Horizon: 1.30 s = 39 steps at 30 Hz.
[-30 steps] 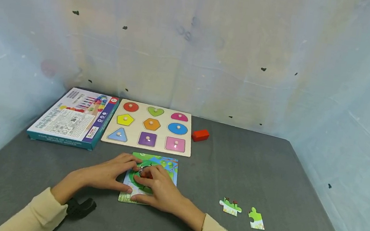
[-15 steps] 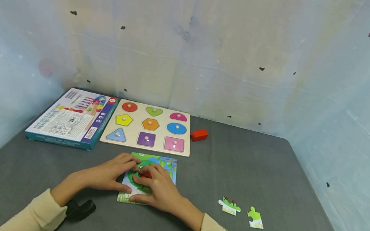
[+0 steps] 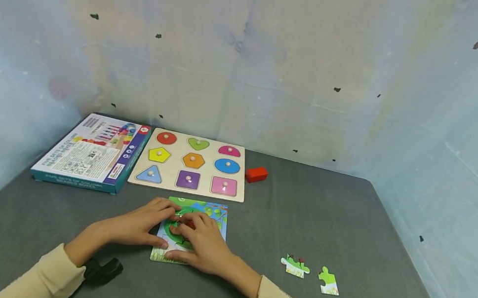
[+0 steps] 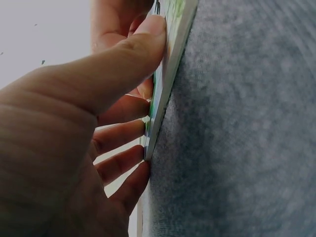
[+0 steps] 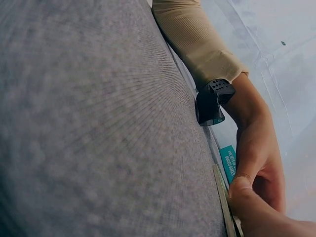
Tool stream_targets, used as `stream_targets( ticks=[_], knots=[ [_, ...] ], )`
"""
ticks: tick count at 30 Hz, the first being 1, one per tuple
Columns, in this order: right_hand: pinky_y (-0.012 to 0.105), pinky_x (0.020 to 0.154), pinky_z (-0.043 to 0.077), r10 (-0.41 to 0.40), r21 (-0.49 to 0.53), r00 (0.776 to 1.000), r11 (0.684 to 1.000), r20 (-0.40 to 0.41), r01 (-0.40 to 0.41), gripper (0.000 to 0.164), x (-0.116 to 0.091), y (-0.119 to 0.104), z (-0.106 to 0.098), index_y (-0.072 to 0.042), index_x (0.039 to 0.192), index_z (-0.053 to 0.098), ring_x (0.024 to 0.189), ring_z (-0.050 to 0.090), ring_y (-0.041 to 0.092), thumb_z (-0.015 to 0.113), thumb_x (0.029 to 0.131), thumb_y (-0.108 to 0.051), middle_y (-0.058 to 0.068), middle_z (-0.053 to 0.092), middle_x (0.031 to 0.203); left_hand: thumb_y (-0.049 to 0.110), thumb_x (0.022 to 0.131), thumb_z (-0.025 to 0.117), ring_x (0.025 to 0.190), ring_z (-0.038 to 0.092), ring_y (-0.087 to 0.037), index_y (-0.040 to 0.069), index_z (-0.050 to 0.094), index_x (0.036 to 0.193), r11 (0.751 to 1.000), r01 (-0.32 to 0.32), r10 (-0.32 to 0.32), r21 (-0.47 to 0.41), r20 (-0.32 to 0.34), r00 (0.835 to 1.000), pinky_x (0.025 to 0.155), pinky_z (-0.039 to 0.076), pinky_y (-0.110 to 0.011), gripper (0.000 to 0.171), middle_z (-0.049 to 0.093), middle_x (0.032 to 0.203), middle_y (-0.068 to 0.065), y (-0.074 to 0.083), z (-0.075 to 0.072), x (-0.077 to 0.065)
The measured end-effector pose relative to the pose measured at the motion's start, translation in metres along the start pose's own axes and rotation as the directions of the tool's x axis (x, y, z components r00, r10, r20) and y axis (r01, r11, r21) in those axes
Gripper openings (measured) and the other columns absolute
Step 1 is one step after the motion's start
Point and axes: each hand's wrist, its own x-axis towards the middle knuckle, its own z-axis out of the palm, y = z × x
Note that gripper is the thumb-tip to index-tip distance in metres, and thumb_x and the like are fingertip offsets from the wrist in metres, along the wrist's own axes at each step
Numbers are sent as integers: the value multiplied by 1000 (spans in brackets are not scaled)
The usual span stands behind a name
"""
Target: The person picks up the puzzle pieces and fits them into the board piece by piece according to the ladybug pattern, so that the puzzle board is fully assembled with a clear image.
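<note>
Everything in the head view sits slightly further left than a second ago, as the camera shifts; the hands and the puzzle (image 3: 220,219) keep almost the same places relative to each other. That puzzle, a square picture in green and blue, lies flat on the grey worktop (image 3: 379,246) in front of the person, under both hands.

The left hand (image 3: 140,225) rests on its left side, fingers extended towards the upper part of the picture, thumb lower down by the left edge. Its grip is loose and wide, thumb well apart from the fingertips. The right hand (image 3: 206,247) touches the middle of the picture with bent fingers, its thumb near the lower edge; a gap stands between thumb and fingers, so its grip is partly open. A red patch shows beneath those fingers; whatever is under the tips is hidden.

Well apart to the right lie two loose pieces, a wide green-and-white piece (image 3: 295,266) and a taller green piece (image 3: 328,282), just beside each other.

Behind the puzzle is a wooden board (image 3: 205,182) with nine coloured, knobbed shapes. A red block (image 3: 256,174) lies right beside it, and a boxed toy set (image 3: 90,153) lies to its left.
</note>
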Motion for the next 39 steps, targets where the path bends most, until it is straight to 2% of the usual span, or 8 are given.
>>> stream_targets(
  ticks=[7,11,17,22,30,34,39],
  knots=[
    [33,91,41,-32,88,999,995,-41,36,43,0,4,-2,-22,118,66,115,45,15,61,85,-49,0,53,124,48,81,66,124,34,-25,15,54,111,1000,9,-9,-6,7,1000,98,35,-51,46,43,134,-6,1,0,1],
    [35,94,41,-54,62,997,996,-62,58,44,-1,5,-2,-23,119,65,117,45,16,61,84,-50,1,54,125,47,81,67,125,33,-24,15,54,113,999,30,-29,-11,20,999,98,35,-51,47,42,134,-5,1,0,0],
    [37,94,41,-54,-11,997,999,-52,54,42,-1,4,-2,-27,117,66,122,43,16,58,86,-53,1,52,129,50,84,63,124,34,-22,15,48,128,998,49,-49,31,15,999,100,35,-50,59,44,132,1,0,4,0],
    [42,97,40,-49,-12,999,999,-14,49,39,-1,6,-3,-28,120,64,127,39,19,53,90,-50,5,47,135,52,85,60,124,34,-21,15,47,131,998,37,-37,53,-3,999,99,35,-50,61,43,130,4,-2,5,1],
    [44,97,38,-15,3,1000,1000,15,15,39,-1,4,-3,-26,121,64,129,37,20,54,90,-49,5,44,137,54,83,61,122,35,-20,15,50,128,999,17,-16,38,-28,999,97,36,-49,61,43,128,5,-3,7,2],
    [45,96,36,7,5,999,1000,52,-7,34,-1,2,-2,-24,117,56,130,33,24,52,92,-47,7,39,139,53,84,59,121,37,-24,18,53,129,998,-16,17,57,-28,999,94,38,-51,57,43,130,-1,-2,7,2],
    [46,97,33,8,43,998,999,57,-10,35,-1,3,-1,-23,121,51,131,30,25,52,93,-44,8,37,140,52,85,59,122,36,-28,23,56,128,996,-38,40,87,-23,999,93,38,-53,52,44,131,-7,-1,6,3]
  ],
)
